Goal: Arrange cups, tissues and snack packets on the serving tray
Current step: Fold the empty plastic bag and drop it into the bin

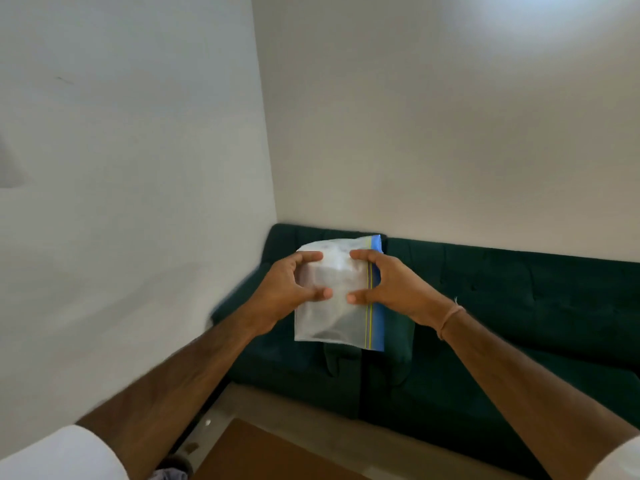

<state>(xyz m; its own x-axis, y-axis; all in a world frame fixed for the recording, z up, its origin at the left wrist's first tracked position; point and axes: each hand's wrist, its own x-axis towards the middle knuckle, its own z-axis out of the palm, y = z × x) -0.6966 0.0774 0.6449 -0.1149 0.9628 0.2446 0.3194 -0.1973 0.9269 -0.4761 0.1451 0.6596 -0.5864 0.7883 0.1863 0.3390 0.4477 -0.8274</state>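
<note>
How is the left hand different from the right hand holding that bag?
The left hand grips the plain, cloudy side of the bag; the right hand grips the side with the blue strip. The right wrist wears a thin band; the left wrist is bare. Both hands pinch the bag, thumb low and fingers on top, holding it up in front of the green sofa.

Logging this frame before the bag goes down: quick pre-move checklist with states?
1. Zip bag held by both hands: ok, left hand and right hand grip its upper half.
2. Bag clear of the sofa: ok, held up in front of it.
3. Zip strip shut: cannot tell.
4. Contents identified: cannot tell, only a pale shape shows.
5. Serving tray in view: not ok.
6. Cups, other packets located: not ok, none visible.
</note>
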